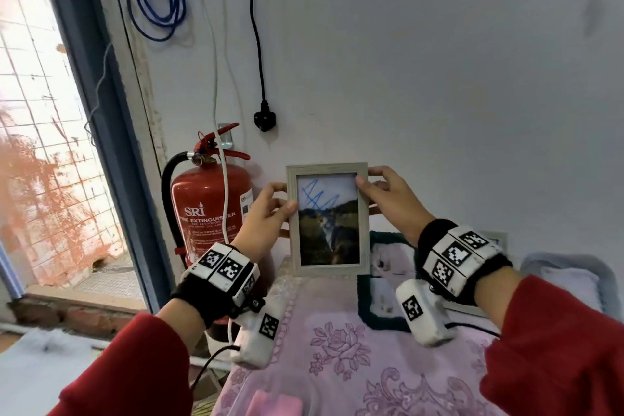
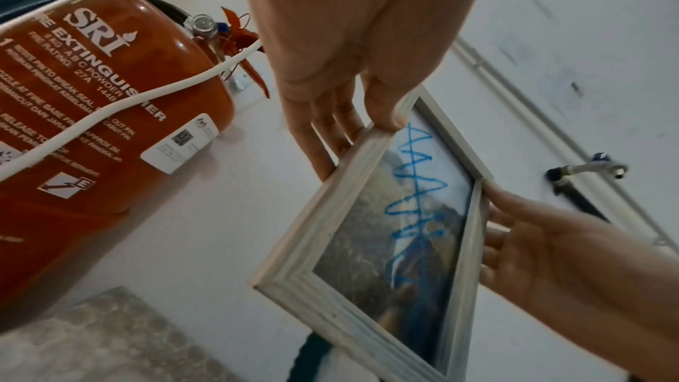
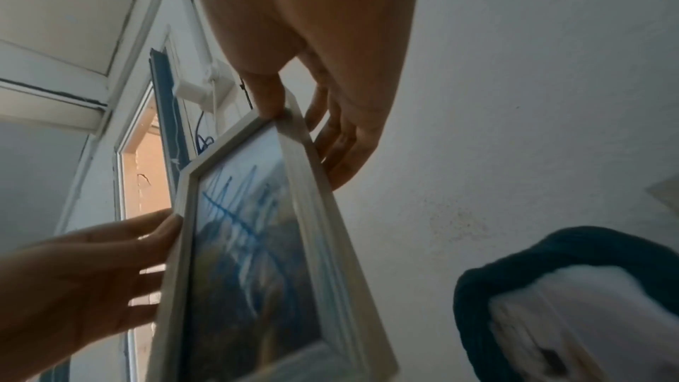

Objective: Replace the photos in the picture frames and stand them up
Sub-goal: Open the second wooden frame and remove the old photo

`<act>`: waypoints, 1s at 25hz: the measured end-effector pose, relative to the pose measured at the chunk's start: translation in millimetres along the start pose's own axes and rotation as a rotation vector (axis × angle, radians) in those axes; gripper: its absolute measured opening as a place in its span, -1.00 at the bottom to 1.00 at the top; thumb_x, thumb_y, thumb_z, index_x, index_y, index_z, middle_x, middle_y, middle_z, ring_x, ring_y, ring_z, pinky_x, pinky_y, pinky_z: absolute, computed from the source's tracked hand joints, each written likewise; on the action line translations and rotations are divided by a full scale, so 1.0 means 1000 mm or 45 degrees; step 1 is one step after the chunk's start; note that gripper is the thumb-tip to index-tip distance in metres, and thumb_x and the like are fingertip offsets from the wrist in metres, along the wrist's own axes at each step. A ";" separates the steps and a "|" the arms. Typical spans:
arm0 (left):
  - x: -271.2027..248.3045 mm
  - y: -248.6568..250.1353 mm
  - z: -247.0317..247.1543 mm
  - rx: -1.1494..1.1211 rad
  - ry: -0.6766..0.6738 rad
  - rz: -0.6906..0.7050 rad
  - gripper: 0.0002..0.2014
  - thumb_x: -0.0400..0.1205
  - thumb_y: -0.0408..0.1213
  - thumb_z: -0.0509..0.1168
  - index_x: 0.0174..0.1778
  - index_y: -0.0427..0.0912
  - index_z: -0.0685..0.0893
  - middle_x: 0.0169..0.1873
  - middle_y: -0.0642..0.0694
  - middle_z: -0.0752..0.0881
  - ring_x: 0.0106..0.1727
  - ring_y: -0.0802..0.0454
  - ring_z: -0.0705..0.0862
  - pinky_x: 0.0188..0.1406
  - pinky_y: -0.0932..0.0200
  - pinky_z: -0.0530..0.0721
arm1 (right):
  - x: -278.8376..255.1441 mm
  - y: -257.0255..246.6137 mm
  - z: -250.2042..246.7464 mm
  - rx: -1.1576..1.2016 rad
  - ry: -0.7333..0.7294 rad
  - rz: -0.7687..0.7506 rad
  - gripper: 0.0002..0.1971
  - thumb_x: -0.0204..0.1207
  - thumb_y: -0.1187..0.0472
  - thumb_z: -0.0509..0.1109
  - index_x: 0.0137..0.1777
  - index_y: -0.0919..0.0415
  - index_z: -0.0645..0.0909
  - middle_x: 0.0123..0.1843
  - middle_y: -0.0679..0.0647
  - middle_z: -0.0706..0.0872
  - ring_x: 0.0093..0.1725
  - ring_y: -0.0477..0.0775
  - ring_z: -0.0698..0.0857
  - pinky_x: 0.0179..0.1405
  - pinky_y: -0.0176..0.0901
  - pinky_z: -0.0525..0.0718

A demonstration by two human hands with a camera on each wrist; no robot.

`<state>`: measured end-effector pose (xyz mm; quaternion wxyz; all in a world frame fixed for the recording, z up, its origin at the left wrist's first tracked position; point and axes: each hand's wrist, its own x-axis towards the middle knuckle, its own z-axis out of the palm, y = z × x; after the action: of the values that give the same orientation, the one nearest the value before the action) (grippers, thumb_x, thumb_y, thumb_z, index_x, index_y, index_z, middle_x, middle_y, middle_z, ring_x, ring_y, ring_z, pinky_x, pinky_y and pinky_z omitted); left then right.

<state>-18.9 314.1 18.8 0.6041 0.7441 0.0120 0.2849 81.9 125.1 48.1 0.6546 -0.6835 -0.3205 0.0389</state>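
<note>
Far left there's a red fire extinguisher (image 1: 209, 209) against the wall, not in my way. My left hand (image 1: 266, 213) pinches the left rail of the picture frame (image 1: 327, 219), thumb on the front, fingers behind. The frame stands portrait, long axis vertical, bottom edge on the pink tablecloth (image 1: 354, 348) near the wall. My right hand (image 1: 388, 199) pinches the top right corner. Both sit equally close, so I'd guess it just needs leaning back onto its stand.

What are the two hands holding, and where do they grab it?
A pale wooden picture frame, upright. The left hand pinches its left edge; the right hand pinches its top right corner.
</note>
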 end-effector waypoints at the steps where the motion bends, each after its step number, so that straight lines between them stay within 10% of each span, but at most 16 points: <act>1: -0.010 0.009 0.004 -0.018 -0.004 0.006 -0.80 0.67 -0.39 0.19 0.19 -0.16 0.46 -0.20 -0.11 0.65 -0.39 0.30 0.72 -0.51 0.38 0.64 | -0.014 -0.004 -0.004 0.043 -0.017 0.010 -0.72 0.63 0.10 0.26 0.27 0.20 0.47 -0.10 0.15 0.69 -0.28 -0.09 0.70 -0.39 -0.40 0.68; 10: -0.100 0.046 0.053 -0.121 -0.170 -0.063 -0.81 0.66 -0.35 0.21 0.17 -0.12 0.52 -0.16 -0.12 0.64 -0.31 0.22 0.71 -0.47 0.30 0.67 | -0.133 0.000 -0.045 0.548 -0.194 0.118 -0.71 0.45 0.04 0.39 0.18 -0.18 0.64 0.08 -0.06 0.80 0.07 -0.07 0.77 -0.08 -0.27 0.74; 20: -0.164 0.011 0.111 -0.192 -0.166 -0.245 -0.76 0.62 -0.28 0.29 0.21 -0.16 0.61 0.03 -0.30 0.70 -0.16 0.02 0.70 -0.44 0.28 0.67 | -0.226 0.031 -0.071 0.759 0.133 0.325 -0.83 0.66 0.22 0.16 0.21 0.18 0.46 0.01 0.19 0.70 -0.19 0.06 0.76 -0.29 -0.05 0.80; 25: -0.198 -0.015 0.132 0.141 -0.173 -0.123 -0.66 0.60 -0.26 0.33 0.29 0.06 0.53 0.07 -0.02 0.61 0.05 0.10 0.64 -0.09 0.20 0.68 | -0.261 0.046 -0.079 0.697 0.244 0.368 -0.77 0.66 0.26 0.15 0.28 0.26 0.45 0.00 0.21 0.72 -0.16 0.05 0.78 -0.26 -0.09 0.79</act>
<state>-121.6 128.9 -90.2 0.5746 0.7925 0.0224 0.2032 -69.7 -68.7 -78.5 0.8290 -0.5212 -0.1348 0.1516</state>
